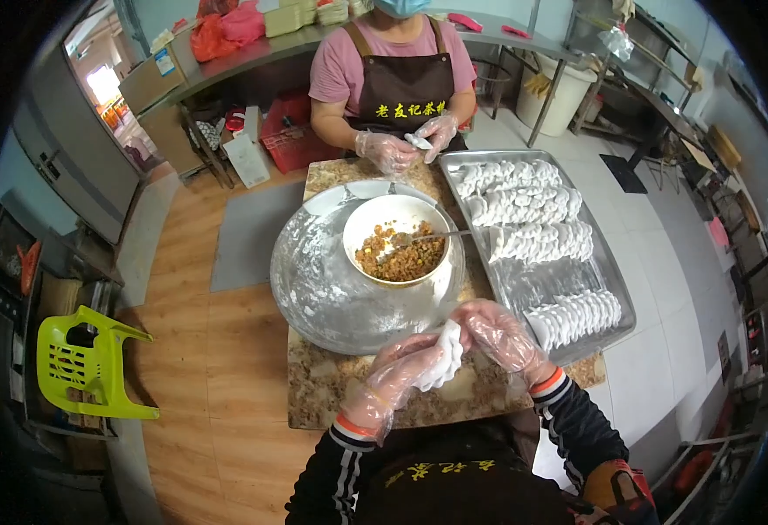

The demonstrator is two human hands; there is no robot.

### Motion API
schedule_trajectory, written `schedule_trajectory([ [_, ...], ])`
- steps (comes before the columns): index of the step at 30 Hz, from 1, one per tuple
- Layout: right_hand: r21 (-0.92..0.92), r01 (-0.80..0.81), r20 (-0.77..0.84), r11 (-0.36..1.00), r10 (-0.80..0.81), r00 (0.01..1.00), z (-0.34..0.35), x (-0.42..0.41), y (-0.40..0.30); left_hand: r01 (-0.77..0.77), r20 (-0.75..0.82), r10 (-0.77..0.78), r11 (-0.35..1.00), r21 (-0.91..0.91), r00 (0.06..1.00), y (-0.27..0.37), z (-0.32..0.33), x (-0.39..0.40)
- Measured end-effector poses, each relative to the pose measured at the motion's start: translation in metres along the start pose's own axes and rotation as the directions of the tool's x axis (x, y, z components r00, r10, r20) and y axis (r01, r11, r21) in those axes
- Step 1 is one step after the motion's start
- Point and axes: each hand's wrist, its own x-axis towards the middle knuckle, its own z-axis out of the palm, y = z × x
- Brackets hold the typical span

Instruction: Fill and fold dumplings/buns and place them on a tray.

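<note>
A white pleated dumpling (445, 359) rests in my left hand (394, 375), its pleated edge turned to the right. The fingers of my right hand (501, 336) pinch its upper end. Clear plastic gloves cover both hands. Just beyond them lies a round, flour-dusted metal tray (312, 282). On that tray stands a white bowl (358, 216) of browned, chopped filling (417, 259), with a metal spoon (433, 235) lying in it. To the right, a rectangular metal tray (489, 272) bears several rows of white dumplings (541, 243).
Across the stone-patterned table (331, 400), a co-worker (404, 79) in an apron holds a small white dough piece (418, 141) in gloved hands. A green plastic chair (95, 367) stands left on the wood-look floor. Behind the co-worker runs a metal counter (253, 56) with bags.
</note>
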Motion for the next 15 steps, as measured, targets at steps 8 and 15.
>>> schedule_trajectory([
  [8,-0.355,-0.053,0.165,0.933,0.119,0.979,0.002,0.002,-0.007,0.107,0.004,-0.109,0.983,0.152,0.994,-0.005,-0.012,-0.002],
  [15,-0.808,0.232,0.168,0.541,-0.166,0.972,-0.007,-0.013,-0.001,0.075,-0.019,-0.073,0.981,0.181,0.997,-0.009,0.006,-0.001],
])
